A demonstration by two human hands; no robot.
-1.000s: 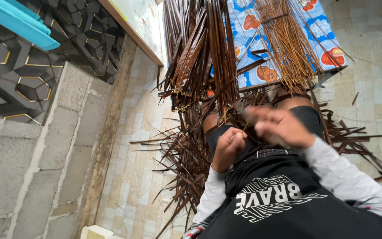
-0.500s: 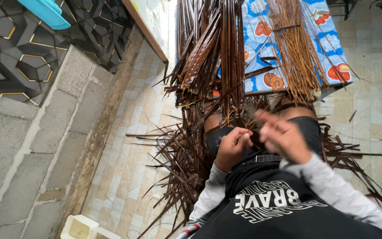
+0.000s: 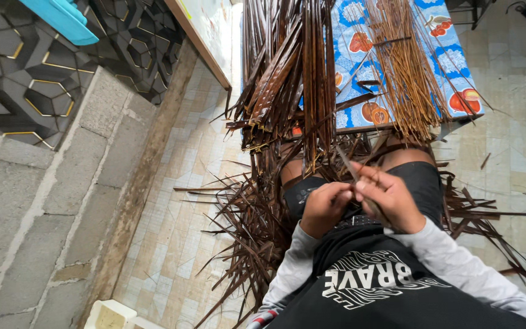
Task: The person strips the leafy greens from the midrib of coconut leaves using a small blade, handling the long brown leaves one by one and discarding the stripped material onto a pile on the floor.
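Both hands over lap: left hand [image 3: 325, 207] & right hand [image 3: 391, 198], fingers clamped on thin dark leaf strip [image 3: 354, 176]; dry strips piled on surface [image 3: 348, 73] ahead.

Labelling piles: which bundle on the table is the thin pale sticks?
The right bundle, on the blue patterned cloth: fine, tan sticks. The left bundle is broad, dark brown strips.

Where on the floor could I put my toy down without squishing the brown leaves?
The tiled floor is bare between the grey block wall and the pile of dark leaf strips. There is more bare tile right of the patterned table. Around the left hand, right hand and the person's knees it is crowded with strips.
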